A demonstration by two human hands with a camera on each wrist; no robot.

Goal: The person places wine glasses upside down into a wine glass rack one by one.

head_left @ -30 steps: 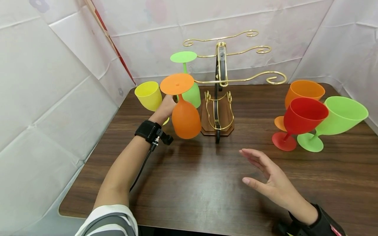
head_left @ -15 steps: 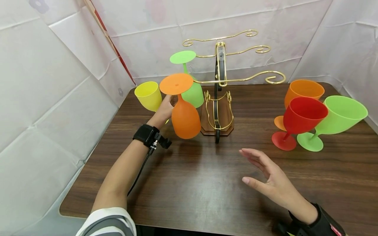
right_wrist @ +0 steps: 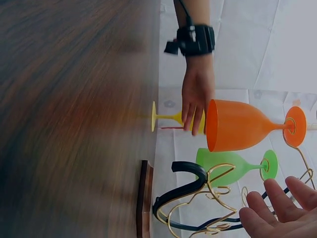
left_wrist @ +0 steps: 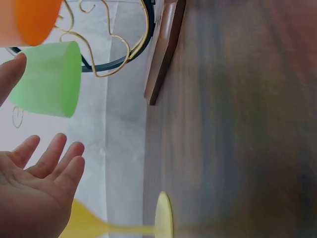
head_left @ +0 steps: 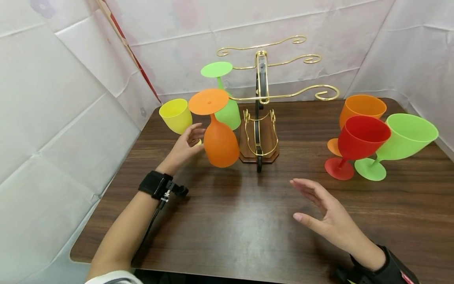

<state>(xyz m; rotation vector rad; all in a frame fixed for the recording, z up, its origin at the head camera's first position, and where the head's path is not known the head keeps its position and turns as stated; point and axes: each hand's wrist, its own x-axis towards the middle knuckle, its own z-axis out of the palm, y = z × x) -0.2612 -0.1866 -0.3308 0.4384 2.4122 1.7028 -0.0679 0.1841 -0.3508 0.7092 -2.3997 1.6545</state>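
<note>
My left hand (head_left: 184, 148) is beside the hanging orange goblet (head_left: 221, 144), its fingers loosely bent and holding nothing. Just behind that hand stands a yellow goblet (head_left: 176, 116), its stem partly hidden. The orange goblet and a green goblet (head_left: 228, 114) hang upside down from the left ends of a gold wire rack (head_left: 262, 79). In the left wrist view the green goblet (left_wrist: 52, 79) is apart from the fingers. My right hand (head_left: 330, 221) hovers over the front right of the table, fingers extended and thumb apart, touching nothing.
At the right stand an upright red goblet (head_left: 363, 136), a green goblet (head_left: 408, 136) and an orange goblet (head_left: 363, 106), close together. The rack's wooden base (head_left: 267, 138) rests on the brown table (head_left: 241, 221). Its gold arms reach out to the right.
My left hand has let go of the green goblet and drawn back toward the front left. The green goblet stays hanging on the rack. My right hand has hardly moved.
</note>
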